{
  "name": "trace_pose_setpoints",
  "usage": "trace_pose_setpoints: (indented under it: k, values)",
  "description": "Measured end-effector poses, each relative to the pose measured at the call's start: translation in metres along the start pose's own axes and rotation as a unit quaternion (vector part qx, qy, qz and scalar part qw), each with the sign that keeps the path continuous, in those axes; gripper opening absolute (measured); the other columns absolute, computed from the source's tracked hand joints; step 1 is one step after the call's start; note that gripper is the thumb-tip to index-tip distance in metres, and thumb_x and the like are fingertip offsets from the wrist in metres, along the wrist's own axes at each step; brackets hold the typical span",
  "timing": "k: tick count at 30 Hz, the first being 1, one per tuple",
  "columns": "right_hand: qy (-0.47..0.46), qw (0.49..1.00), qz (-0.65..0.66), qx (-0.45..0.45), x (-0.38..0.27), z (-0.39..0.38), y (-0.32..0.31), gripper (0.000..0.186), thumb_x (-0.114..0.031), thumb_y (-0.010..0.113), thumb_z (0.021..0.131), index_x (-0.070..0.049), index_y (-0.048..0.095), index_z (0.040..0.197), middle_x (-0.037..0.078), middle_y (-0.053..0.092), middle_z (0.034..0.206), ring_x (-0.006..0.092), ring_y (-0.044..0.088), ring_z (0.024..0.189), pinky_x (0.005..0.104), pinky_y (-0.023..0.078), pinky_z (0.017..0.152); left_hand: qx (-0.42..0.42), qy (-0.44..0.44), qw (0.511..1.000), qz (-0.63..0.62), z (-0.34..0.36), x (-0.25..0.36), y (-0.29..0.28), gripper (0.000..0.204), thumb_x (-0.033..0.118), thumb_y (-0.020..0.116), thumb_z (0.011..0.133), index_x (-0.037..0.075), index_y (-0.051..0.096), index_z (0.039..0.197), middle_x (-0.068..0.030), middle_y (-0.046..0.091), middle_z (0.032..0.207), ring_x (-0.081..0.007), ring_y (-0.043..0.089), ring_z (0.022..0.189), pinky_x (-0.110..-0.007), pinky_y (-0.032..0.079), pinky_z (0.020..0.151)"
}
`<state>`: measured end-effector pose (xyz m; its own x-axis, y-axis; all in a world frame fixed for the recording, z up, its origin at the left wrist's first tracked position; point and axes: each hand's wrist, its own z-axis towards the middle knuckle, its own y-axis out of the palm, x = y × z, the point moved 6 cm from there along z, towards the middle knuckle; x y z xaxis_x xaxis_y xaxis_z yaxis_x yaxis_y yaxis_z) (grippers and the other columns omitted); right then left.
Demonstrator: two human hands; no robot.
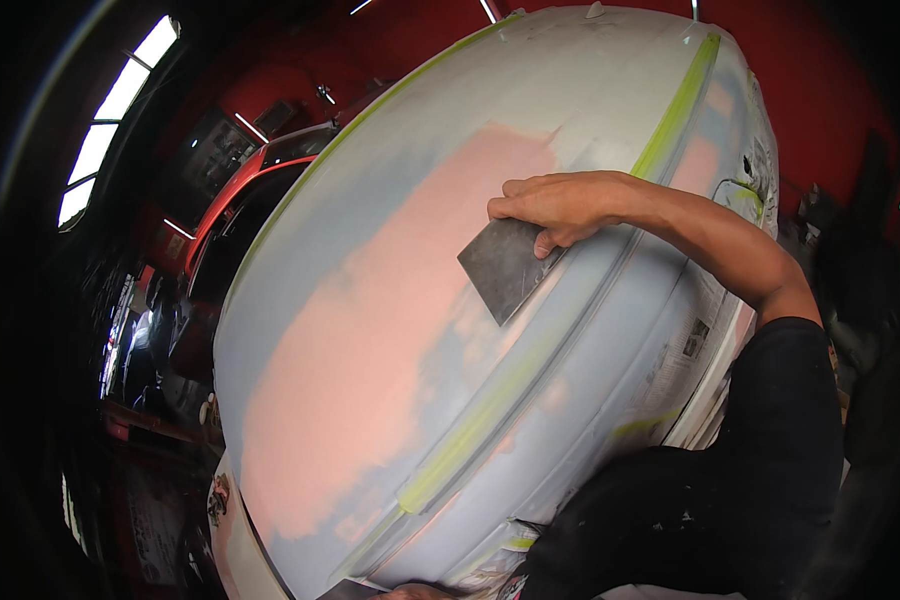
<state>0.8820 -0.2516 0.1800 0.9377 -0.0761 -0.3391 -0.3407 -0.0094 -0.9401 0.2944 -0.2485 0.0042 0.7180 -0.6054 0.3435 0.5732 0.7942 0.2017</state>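
Observation:
My right hand (570, 205) reaches in from the right over a car roof (560, 75) and is closed on a thin, dark grey square plate (510, 268). Its thumb lies on the near face, and the far fingers are bent over the upper edge. The plate is tilted across the border of a broad pink patch (360, 350) on the grey and white roof. Only a sliver of my left hand (415, 593) shows at the bottom edge, beside the corner of another dark grey flat piece (350, 590). Its fingers are cut off by the frame.
Yellow-green masking tape (470, 440) runs along the near roof edge, with another strip (425, 58) along the far edge. Newspaper sheets (685, 350) cover the car's side below. A red car (235, 190) stands behind to the left, and a red wall (820, 75) rises at the back.

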Motion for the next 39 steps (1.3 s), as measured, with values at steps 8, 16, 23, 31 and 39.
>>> trace_pose_setpoints:
  k: [8, 16, 23, 31, 39]
  values:
    - [-0.009, 0.998, -0.014, 0.067, 0.001, -0.007, 0.020, 0.045, -0.002, 0.071, 0.080, -0.004, 0.048, 0.119, 0.017, 0.052, 0.109, 0.0351, 0.062, 0.098, 0.0438, 0.053, 0.080, -0.027, -0.010, 0.999, 0.013, 0.010, 0.008, 0.003, 0.030, 0.011, 0.047, 0.104, -0.014, 0.055, 0.119, -0.0207, 0.065, 0.113, -0.0229, 0.062, 0.096, -0.033, 0.049, 0.090]
    - [-0.037, 0.988, -0.042, 0.142, 0.014, 0.015, 0.024, 0.043, -0.001, 0.069, 0.082, -0.004, 0.048, 0.119, 0.017, 0.052, 0.109, 0.0375, 0.062, 0.096, 0.0450, 0.053, 0.079, -0.051, -0.021, 0.998, 0.023, 0.001, 0.006, -0.001, 0.029, 0.010, 0.047, 0.104, -0.013, 0.055, 0.119, -0.0198, 0.064, 0.115, -0.0216, 0.061, 0.097, -0.032, 0.048, 0.092]
    - [-0.016, 0.987, -0.007, 0.162, 0.008, 0.006, -0.029, 0.062, -0.005, 0.071, 0.082, -0.011, 0.044, 0.137, 0.016, 0.057, 0.118, 0.0326, 0.056, 0.114, 0.0446, 0.048, 0.093, -0.047, -0.036, 0.998, 0.012, -0.004, -0.003, 0.002, 0.028, 0.008, 0.046, 0.104, -0.013, 0.055, 0.120, -0.0190, 0.064, 0.115, -0.0204, 0.060, 0.098, -0.031, 0.047, 0.093]
    - [-0.003, 0.999, 0.026, -0.028, -0.008, 0.019, 0.026, 0.082, -0.004, 0.072, 0.081, -0.020, 0.030, 0.150, 0.017, 0.052, 0.120, 0.0330, 0.053, 0.119, 0.0441, 0.049, 0.096, -0.060, -0.057, 0.997, -0.001, -0.011, -0.042, -0.016, 0.027, 0.007, 0.046, 0.104, -0.013, 0.055, 0.120, -0.0181, 0.064, 0.117, -0.0190, 0.060, 0.099, -0.030, 0.047, 0.094]
    - [0.005, 1.000, -0.010, -0.023, -0.003, 0.038, 0.032, 0.057, -0.004, 0.071, 0.082, -0.011, 0.045, 0.132, 0.013, 0.050, 0.123, 0.0320, 0.056, 0.114, 0.0431, 0.050, 0.094, -0.081, -0.025, 0.958, 0.274, -0.018, -0.007, -0.011, 0.028, 0.011, 0.053, 0.099, -0.011, 0.057, 0.116, -0.0184, 0.065, 0.106, -0.0242, 0.061, 0.089, -0.031, 0.050, 0.082]
